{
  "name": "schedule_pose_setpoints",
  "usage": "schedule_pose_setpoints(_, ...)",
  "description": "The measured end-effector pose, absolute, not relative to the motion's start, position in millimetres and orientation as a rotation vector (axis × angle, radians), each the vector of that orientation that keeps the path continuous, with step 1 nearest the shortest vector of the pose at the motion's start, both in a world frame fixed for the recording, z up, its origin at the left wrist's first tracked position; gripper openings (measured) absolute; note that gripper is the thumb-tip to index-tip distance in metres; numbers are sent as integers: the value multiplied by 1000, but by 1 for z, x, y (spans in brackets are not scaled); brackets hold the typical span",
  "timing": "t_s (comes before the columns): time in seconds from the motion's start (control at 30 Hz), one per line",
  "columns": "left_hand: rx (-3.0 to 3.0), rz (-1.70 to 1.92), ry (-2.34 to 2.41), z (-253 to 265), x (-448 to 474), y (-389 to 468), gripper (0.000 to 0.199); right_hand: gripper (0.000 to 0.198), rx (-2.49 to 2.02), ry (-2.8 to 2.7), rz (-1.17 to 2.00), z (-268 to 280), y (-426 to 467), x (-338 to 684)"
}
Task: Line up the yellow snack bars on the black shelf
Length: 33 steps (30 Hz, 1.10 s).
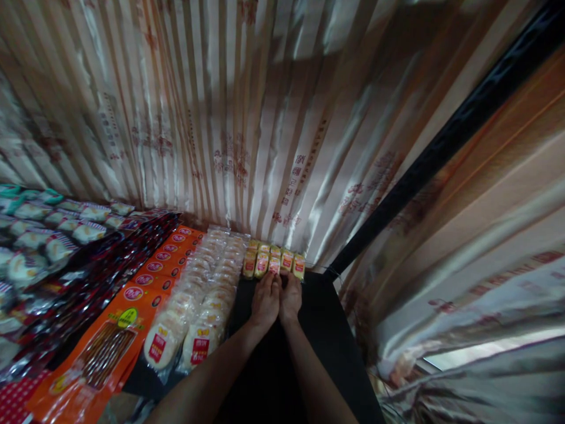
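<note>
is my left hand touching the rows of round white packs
Apart: the head view shows black tabletop between the left hand and the round white packs.

pleated curtain [247,118] (red-printed) behind; dark pole [441,147] slanting; orange packets [141,303] overlapping beside clear-wrapped round crackers [216,297]

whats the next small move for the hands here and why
Perhaps nudge the front row's middle yellow packet into line with the neighbouring packets: left hand and right hand are close together at its near end, and the packets sit in rows.

Pleated curtain [229,106], slanting black pole [424,169]
</note>
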State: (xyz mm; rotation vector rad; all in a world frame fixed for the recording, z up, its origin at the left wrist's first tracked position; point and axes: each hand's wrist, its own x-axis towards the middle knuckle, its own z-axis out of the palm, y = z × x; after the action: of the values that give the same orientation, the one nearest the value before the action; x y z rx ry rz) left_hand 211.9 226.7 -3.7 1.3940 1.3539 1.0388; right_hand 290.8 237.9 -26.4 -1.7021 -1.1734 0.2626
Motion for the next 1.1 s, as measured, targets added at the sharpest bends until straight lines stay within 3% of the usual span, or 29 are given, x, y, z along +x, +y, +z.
schedule_pose_setpoints(0.5,1448,1065,1434,13,203,194,30,41,-1674,-1130,328,-26,203,287)
schedule_pose_setpoints(0.8,1662,1056,1296,2,170,81,31,36,-1603,-1053,478,-14,85,263)
schedule_pose_setpoints(1.0,1643,890,1239,-24,134,-3,30,25,-1692,-1099,612,-38,-8,236)
schedule_pose_setpoints(1.1,1633,749,1433,-44,118,-25,31,23,-1777,-1183,706,-60,-36,223)
